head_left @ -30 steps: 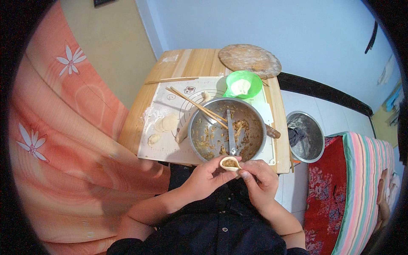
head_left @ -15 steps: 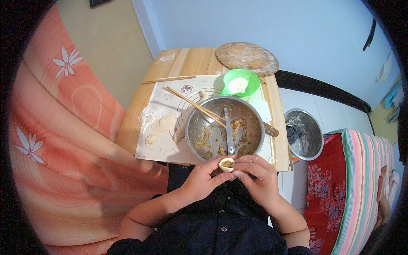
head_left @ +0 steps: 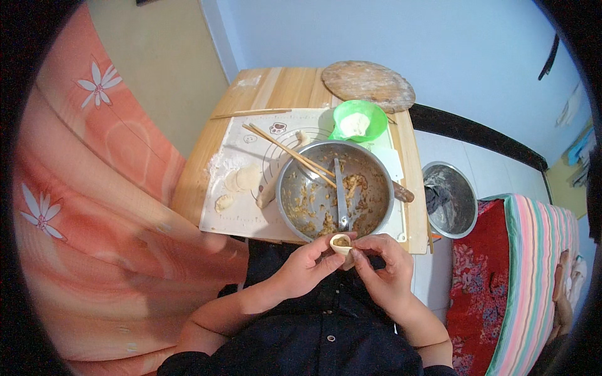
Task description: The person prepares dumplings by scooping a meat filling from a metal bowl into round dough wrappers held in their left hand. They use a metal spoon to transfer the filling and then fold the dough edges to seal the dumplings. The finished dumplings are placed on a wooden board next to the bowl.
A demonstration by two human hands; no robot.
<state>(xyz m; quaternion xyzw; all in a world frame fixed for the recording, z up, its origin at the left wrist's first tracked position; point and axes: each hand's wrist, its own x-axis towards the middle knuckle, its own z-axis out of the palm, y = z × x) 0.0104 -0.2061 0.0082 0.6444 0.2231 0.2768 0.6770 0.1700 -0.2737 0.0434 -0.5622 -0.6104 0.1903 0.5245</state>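
A peach-coloured fabric with white flowers (head_left: 94, 188) fills the left side of the view, and a red patterned and striped cover (head_left: 520, 282) lies at the right. Between them stands the wooden tabletop (head_left: 282, 88), with a round wooden board (head_left: 368, 84) dusted with flour at its far edge. A white pastry mat (head_left: 244, 207) covers most of the near part of the tabletop. On the mat sits a large steel bowl (head_left: 295, 213) smeared with minced filling, a metal spoon (head_left: 340, 194) lying inside it and a pair of chopsticks (head_left: 285, 150) resting across its far-left rim. Off the tabletop to the right, lower down, is a smaller steel pot (head_left: 467, 200) with something dark in it. Behind the steel bowl stands a green plastic bowl (head_left: 370, 116) holding white flour. A wooden rolling pin (head_left: 268, 191) lies partly under the bowl's left side, and a thin stick (head_left: 251, 113) lies at the mat's far edge. Left of the bowl are flat round dough wrappers (head_left: 243, 180) and a small dough lump (head_left: 223, 202). Just before the bowl's near rim, the left hand (head_left: 304, 269) and the right hand (head_left: 385, 272) meet around a half-folded dumpling (head_left: 341, 243), its filling showing on top. Each hand's grip is pinching the dumpling's wrapper edge between thumb and fingertips.
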